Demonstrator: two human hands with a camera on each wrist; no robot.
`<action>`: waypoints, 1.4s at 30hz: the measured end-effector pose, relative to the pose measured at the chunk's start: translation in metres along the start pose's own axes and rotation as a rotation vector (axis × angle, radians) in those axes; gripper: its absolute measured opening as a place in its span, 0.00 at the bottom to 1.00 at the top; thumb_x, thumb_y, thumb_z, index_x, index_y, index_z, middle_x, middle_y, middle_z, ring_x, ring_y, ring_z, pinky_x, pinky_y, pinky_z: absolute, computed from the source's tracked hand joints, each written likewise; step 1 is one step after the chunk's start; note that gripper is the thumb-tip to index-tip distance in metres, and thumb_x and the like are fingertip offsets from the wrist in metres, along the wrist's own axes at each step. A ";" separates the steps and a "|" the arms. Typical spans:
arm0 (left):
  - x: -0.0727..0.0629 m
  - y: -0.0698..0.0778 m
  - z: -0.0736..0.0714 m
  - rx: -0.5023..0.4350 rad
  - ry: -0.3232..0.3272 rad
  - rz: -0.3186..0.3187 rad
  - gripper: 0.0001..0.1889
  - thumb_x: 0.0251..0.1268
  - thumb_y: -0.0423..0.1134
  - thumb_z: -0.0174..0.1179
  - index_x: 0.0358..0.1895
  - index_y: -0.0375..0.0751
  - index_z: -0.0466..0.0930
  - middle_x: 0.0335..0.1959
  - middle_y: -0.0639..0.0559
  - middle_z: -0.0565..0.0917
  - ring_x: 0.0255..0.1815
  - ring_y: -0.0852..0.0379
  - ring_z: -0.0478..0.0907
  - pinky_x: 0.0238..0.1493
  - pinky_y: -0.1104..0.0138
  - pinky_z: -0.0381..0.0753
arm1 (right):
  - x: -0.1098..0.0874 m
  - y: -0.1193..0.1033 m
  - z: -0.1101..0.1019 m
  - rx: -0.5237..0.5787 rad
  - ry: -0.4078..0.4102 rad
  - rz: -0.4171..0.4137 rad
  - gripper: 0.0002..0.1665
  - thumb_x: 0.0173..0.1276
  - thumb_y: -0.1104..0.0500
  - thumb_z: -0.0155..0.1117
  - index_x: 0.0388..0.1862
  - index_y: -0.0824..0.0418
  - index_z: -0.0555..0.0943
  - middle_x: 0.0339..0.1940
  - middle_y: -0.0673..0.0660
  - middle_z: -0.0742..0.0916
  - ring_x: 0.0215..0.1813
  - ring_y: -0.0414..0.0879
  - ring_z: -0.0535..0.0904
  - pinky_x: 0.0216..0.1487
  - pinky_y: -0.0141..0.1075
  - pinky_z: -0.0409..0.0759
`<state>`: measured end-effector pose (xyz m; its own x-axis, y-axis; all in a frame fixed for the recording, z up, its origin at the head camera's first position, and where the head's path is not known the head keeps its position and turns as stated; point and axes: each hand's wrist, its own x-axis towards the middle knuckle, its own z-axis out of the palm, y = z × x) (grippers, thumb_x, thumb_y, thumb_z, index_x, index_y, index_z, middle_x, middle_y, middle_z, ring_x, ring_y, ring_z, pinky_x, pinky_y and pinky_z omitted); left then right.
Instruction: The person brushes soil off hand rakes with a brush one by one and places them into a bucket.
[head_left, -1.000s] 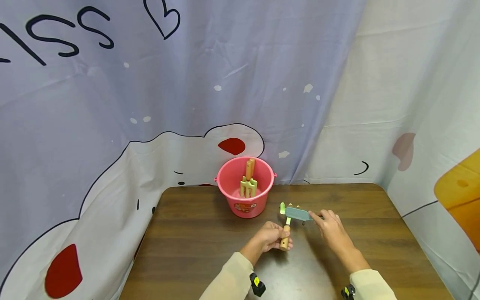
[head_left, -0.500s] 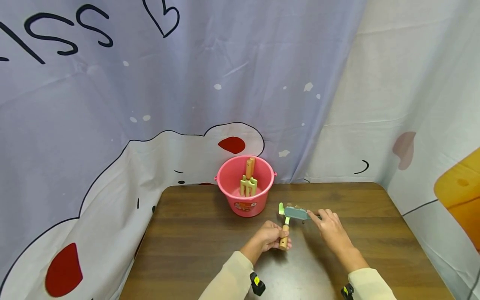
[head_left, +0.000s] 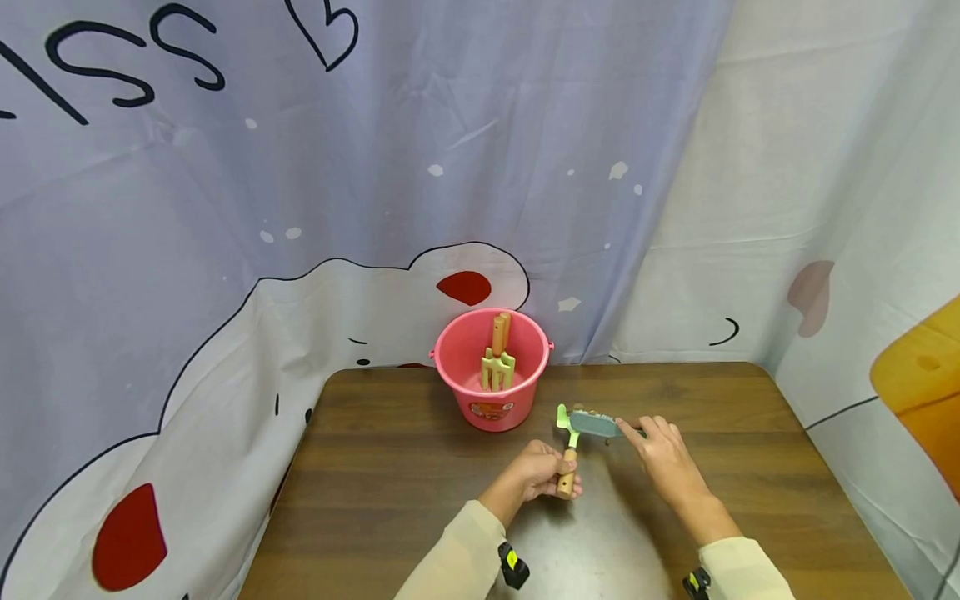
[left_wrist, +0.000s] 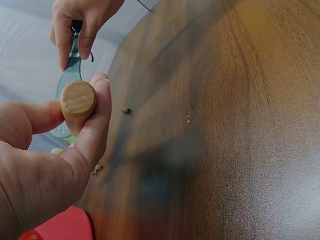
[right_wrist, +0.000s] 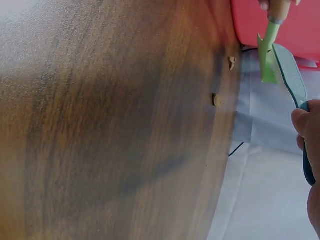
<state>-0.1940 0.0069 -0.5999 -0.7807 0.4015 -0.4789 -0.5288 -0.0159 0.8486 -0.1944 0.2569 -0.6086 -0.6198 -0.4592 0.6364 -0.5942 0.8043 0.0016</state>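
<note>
In the head view my left hand (head_left: 542,471) grips the wooden handle (head_left: 566,475) of a small green garden trowel (right_wrist: 268,70), its head raised above the table. My right hand (head_left: 663,462) pinches the handle of a blue-grey brush (head_left: 596,424) with pale bristles. The brush lies across the trowel's head, bristles towards it, and covers part of it. The left wrist view looks onto the round handle end (left_wrist: 78,98) between thumb and fingers, with the brush (left_wrist: 69,82) beyond. On the right wrist side, the brush (right_wrist: 290,75) touches or nearly touches the green head.
A pink bucket (head_left: 491,412) stands at the table's back edge. In it leans a yellow-green hand fork (head_left: 497,367) with another wooden-handled tool. Small brown bits (right_wrist: 216,99) lie on the wooden table (head_left: 390,492) below the tools. A printed curtain (head_left: 420,125) hangs behind.
Both hands keep their grips. The brush shifts only slightly against the trowel's head, and the trowel drifts a little to the left. The head view tilts down slightly.
</note>
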 end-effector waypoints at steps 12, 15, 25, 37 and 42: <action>-0.001 -0.003 -0.004 0.006 -0.001 -0.002 0.05 0.74 0.26 0.56 0.36 0.30 0.74 0.25 0.40 0.83 0.26 0.49 0.86 0.45 0.49 0.90 | 0.010 0.007 -0.015 0.022 0.108 0.073 0.34 0.47 0.79 0.74 0.56 0.63 0.86 0.38 0.62 0.84 0.37 0.59 0.77 0.32 0.47 0.72; -0.001 -0.003 -0.004 0.006 -0.002 -0.004 0.05 0.74 0.26 0.56 0.36 0.31 0.74 0.25 0.40 0.83 0.26 0.50 0.85 0.45 0.49 0.90 | 0.017 0.009 -0.018 0.030 0.171 0.090 0.30 0.49 0.76 0.76 0.54 0.63 0.87 0.37 0.62 0.84 0.35 0.60 0.77 0.30 0.47 0.71; -0.003 -0.003 -0.005 0.000 0.008 -0.002 0.06 0.74 0.27 0.57 0.35 0.31 0.75 0.26 0.41 0.83 0.26 0.51 0.85 0.44 0.51 0.90 | 0.020 -0.008 -0.007 0.132 0.144 0.031 0.34 0.85 0.45 0.37 0.52 0.63 0.88 0.35 0.58 0.84 0.35 0.54 0.78 0.31 0.45 0.74; -0.003 -0.005 -0.006 -0.009 0.017 0.009 0.05 0.74 0.28 0.58 0.37 0.31 0.75 0.26 0.40 0.83 0.26 0.50 0.86 0.43 0.50 0.90 | 0.004 -0.020 0.015 0.162 0.077 0.082 0.27 0.45 0.76 0.80 0.47 0.65 0.89 0.32 0.57 0.84 0.33 0.52 0.78 0.32 0.47 0.77; -0.003 -0.006 -0.006 -0.015 0.009 0.008 0.06 0.74 0.29 0.58 0.36 0.31 0.75 0.26 0.41 0.83 0.26 0.50 0.86 0.44 0.50 0.90 | 0.004 -0.019 0.016 0.149 0.090 0.091 0.25 0.46 0.76 0.79 0.47 0.65 0.89 0.32 0.59 0.84 0.33 0.54 0.79 0.32 0.47 0.77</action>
<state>-0.1907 0.0003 -0.6049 -0.7879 0.3934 -0.4737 -0.5271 -0.0332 0.8491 -0.1944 0.2338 -0.6186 -0.6302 -0.3464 0.6949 -0.6115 0.7729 -0.1692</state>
